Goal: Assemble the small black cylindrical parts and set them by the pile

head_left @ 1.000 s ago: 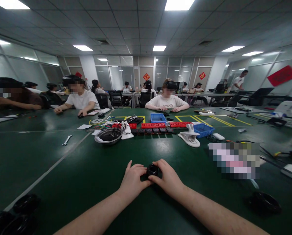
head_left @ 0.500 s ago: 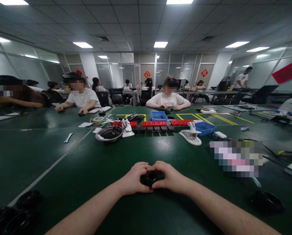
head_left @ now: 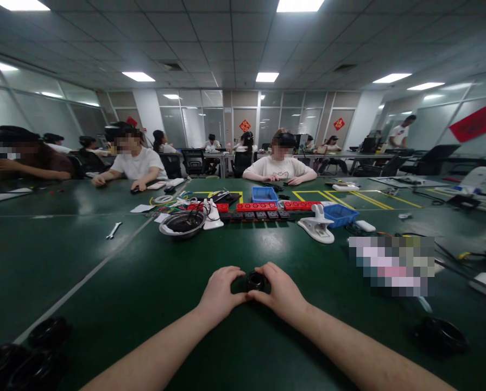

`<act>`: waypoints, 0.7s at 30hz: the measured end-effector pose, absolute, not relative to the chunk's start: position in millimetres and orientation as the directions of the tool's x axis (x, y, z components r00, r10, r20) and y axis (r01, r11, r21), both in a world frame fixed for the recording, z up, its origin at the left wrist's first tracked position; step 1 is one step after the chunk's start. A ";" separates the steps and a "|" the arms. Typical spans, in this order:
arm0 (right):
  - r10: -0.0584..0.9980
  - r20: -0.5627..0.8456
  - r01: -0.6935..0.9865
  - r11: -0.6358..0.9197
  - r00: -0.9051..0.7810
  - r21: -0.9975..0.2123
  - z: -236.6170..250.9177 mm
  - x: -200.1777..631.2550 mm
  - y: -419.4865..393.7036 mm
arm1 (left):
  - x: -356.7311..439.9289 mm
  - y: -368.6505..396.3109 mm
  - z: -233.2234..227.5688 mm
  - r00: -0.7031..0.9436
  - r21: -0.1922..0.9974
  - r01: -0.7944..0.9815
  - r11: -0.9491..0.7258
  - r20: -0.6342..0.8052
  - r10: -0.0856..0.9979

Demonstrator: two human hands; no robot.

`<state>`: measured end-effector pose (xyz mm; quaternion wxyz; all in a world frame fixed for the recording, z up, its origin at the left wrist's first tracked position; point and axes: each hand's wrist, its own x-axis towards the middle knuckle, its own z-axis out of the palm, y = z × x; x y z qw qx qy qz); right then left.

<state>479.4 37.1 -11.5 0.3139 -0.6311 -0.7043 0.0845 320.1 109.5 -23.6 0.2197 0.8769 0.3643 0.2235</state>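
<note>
L hand [head_left: 220,293] + R hand [head_left: 281,290] both clamped on small black round part [head_left: 254,281], low over bench [head_left: 145,282]; fitting/twisting step likely; next needs steady counter-grip.

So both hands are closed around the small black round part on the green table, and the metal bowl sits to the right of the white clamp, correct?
Not quite. The head view shows the left hand and right hand on the small black round part over the green table, but the metal bowl sits to the left of the white clamp.

round part [head_left: 254,281] btwn both hands, bowl [head_left: 182,224] behind-left, clamp [head_left: 318,227] behind-right
</note>
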 end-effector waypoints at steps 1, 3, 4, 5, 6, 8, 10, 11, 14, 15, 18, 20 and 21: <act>0.940 0.342 0.848 0.179 0.003 -0.499 -13.1 479.1 37.2 | 320.5 107.8 -22.5 0.626 0.542 0.545 -0.640 0.244 0.741; 0.939 0.343 0.860 0.165 0.013 -0.483 -15.0 478.8 37.2 | 320.8 103.9 -19.2 0.626 0.527 0.538 -0.658 0.273 0.731; 0.940 0.340 0.863 0.160 0.014 -0.479 -15.2 478.8 37.1 | 320.8 101.9 -17.2 0.631 0.519 0.531 -0.670 0.286 0.721; 0.941 0.338 0.864 0.157 0.016 -0.478 -15.1 478.8 36.8 | 320.9 100.1 -15.3 0.638 0.510 0.525 -0.681 0.295 0.712; 0.942 0.336 0.864 0.154 0.018 -0.479 -14.9 478.7 36.6 | 321.2 98.5 -13.5 0.645 0.502 0.520 -0.691 0.299 0.703; 0.942 0.334 0.862 0.150 0.023 -0.484 -14.5 478.4 36.1 | 322.1 95.9 -10.8 0.653 0.489 0.521 -0.699 0.299 0.696; 0.942 0.335 0.861 0.145 0.031 -0.488 -14.3 478.0 35.8 | 323.5 94.0 -9.1 0.657 0.471 0.531 -0.705 0.297 0.693; 0.941 0.336 0.859 0.143 0.035 -0.491 -14.3 477.8 35.9 | 324.2 93.2 -8.8 0.658 0.458 0.536 -0.709 0.299 0.691; 0.938 0.343 0.849 0.139 0.053 -0.510 -14.4 477.1 36.4 | 326.4 91.1 -9.2 0.653 0.426 0.556 -0.714 0.307 0.692; 0.936 0.348 0.844 0.141 0.058 -0.518 -14.4 476.7 36.6 | 327.0 90.6 -9.8 0.649 0.422 0.560 -0.712 0.310 0.695; 0.932 0.355 0.826 0.145 0.071 -0.545 -14.3 475.1 36.8 | 328.1 89.8 -12.3 0.637 0.439 0.561 -0.702 0.312 0.705; 0.935 0.351 0.806 0.169 0.051 -0.567 -13.8 474.3 36.3 | 328.3 90.8 -13.8 0.631 0.473 0.559 -0.681 0.290 0.720; 0.937 0.348 0.795 0.186 0.034 -0.578 -13.1 474.3 35.8 | 328.1 92.0 -14.2 0.631 0.496 0.555 -0.668 0.273 0.726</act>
